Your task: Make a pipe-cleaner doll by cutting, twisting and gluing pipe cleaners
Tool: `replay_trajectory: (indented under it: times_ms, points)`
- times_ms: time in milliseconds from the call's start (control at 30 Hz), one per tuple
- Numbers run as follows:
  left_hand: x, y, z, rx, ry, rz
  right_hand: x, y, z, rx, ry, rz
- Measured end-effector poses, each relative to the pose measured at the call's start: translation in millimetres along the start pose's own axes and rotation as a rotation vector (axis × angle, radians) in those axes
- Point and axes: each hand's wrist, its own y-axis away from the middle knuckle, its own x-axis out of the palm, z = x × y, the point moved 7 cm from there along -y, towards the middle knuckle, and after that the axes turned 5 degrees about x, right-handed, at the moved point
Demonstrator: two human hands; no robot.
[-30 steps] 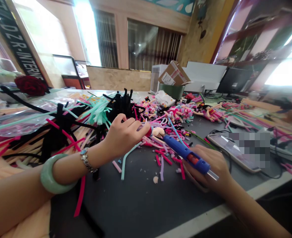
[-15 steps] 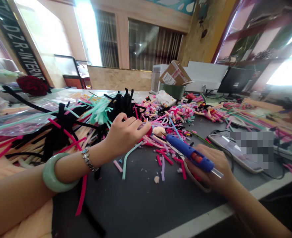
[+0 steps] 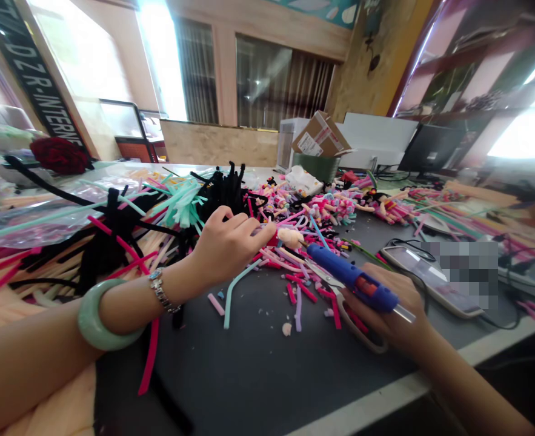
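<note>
Left hand (image 3: 228, 248) closed, fingertips pinching pale fuzzy piece (image 3: 289, 237); right hand (image 3: 385, 309) gripping blue hot glue gun (image 3: 351, 275), nozzle (image 3: 311, 247) just beside piece, above scattered chenille stems (image 3: 298, 309).

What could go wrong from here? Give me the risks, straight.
The blue hot glue gun in the right hand points its nozzle toward the pale piece pinched by the left hand, so hot glue might reach those fingers. Loose pipe cleaners lie beneath the nozzle and could catch drips or snag the work.
</note>
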Motion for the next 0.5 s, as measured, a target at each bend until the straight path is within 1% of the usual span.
replay_trajectory:
  times_ms: [133, 267, 367, 467, 500]
  points:
    - [0.0, 0, 1, -0.017, 0.036, 0.007, -5, -2, 2, 0.023, 0.0, -0.039]
    - [-3.7, -2, 2, -0.045, 0.101, 0.04, -8, -2, -3, 0.137, -0.071, -0.06]
    - [-5.9, -4, 5, -0.084, 0.15, 0.042, -8, 4, -16, 0.284, -0.17, -0.072]
    - [-6.2, -5, 8, -0.117, 0.198, 0.013, -7, 12, -36, 0.503, -0.406, -0.117]
    - [-5.4, -5, 9, -0.123, 0.214, 0.011, -7, 13, -40, 0.557, -0.492, -0.131]
